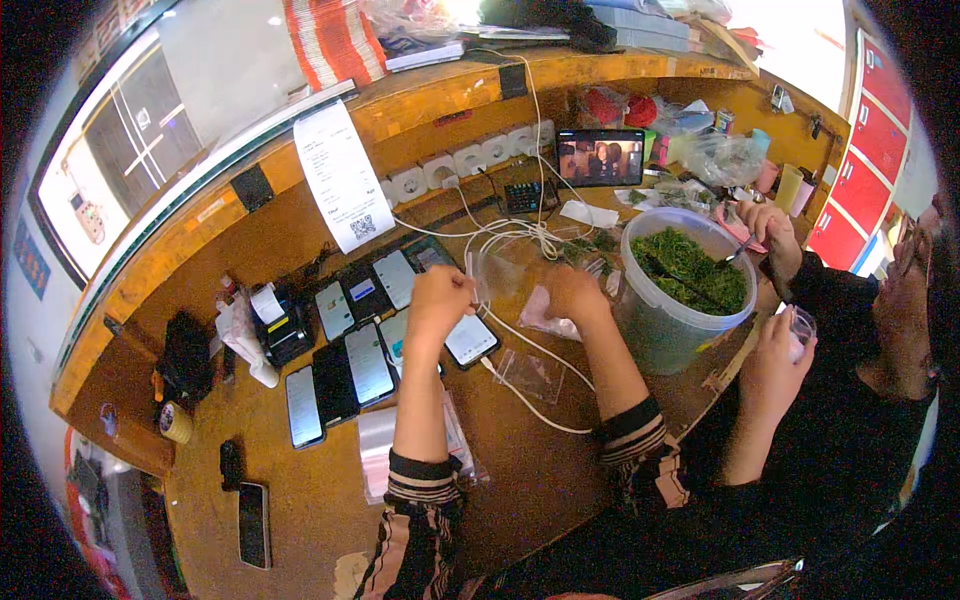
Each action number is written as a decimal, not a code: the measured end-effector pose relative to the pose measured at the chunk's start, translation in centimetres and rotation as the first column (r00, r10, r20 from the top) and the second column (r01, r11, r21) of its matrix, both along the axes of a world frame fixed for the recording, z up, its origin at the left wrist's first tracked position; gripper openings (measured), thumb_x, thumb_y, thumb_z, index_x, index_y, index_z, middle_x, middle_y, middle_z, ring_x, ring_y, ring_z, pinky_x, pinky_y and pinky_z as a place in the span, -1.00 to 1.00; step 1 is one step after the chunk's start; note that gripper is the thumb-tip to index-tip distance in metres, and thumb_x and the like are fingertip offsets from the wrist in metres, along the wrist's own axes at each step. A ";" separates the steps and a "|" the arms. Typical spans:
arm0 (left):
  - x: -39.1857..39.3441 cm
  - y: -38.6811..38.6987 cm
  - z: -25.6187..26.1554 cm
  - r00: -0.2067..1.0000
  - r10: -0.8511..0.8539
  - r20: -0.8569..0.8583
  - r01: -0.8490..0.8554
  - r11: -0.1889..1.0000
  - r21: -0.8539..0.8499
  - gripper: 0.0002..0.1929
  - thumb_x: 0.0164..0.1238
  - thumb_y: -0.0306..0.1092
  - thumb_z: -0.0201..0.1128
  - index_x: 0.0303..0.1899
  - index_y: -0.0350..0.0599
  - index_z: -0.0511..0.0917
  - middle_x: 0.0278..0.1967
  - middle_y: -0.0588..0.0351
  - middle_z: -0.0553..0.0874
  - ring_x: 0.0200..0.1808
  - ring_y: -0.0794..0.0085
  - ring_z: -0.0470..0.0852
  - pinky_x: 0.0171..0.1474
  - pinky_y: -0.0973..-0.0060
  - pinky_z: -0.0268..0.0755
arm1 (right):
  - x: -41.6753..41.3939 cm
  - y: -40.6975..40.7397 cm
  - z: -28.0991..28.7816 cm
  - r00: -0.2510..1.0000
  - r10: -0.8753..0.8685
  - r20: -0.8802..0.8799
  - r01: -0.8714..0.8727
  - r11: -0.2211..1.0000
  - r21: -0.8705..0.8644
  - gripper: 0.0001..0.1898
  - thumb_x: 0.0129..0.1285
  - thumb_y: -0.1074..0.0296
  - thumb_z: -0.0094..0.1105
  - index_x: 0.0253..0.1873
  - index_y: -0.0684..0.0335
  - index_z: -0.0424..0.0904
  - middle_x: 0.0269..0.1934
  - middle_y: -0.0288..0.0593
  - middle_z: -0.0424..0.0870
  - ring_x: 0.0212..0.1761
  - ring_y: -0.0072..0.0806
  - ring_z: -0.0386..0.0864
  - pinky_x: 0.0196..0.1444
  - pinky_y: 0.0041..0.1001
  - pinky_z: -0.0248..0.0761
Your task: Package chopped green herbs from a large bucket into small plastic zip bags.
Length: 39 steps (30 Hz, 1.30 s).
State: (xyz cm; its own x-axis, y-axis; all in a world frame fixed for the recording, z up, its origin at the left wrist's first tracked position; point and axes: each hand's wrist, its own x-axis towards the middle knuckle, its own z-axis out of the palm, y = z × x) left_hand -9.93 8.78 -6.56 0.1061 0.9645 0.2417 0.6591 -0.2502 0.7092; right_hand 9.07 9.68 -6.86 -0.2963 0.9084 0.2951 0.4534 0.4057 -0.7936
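Observation:
My left hand (439, 296) pinches the edge of a small clear plastic bag (496, 274) over the row of phones. My right hand (576, 294) is blurred, with its fingers bent down beside a pinkish-white plastic packet (538, 319); its fingertips are hidden, so I cannot tell whether it grips anything. Below both hands lie a lit smartphone (472, 339) and a flat clear zip bag (531, 375). Close to my right hand stands a translucent plastic bucket (660, 341) holding shredded green plant matter (686, 274).
On the right, a co-worker's hand holds a spoon (739, 251) at the bucket; their other hand holds a small clear cup (801, 330). White cables (517, 236) cross the table. Several phones, a label printer (281, 322), plastic bags (379, 454) and a tablet (600, 157) surround the work area.

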 end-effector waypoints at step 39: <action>-0.3 0.2 -0.2 0.888 -0.457 -0.039 0.439 0.872 -0.217 -0.59 0.22 -0.09 0.32 -0.07 -0.26 0.62 -0.25 0.02 0.72 -0.21 0.42 0.67 -0.12 0.49 0.48 | 0.1 -5.4 -6.3 0.992 -0.103 -0.079 0.126 0.908 0.400 -0.83 0.17 0.33 0.20 -0.35 0.29 0.45 -0.45 -0.11 0.56 -0.36 -0.31 0.57 -0.28 -0.35 0.44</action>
State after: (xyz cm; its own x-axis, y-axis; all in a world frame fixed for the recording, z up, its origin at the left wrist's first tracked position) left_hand -10.20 8.97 -6.75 0.5501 0.8348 0.0221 0.5703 -0.3949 0.7203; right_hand 9.15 4.25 -13.15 -0.1702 0.7350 0.6564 0.4767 0.6444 -0.5979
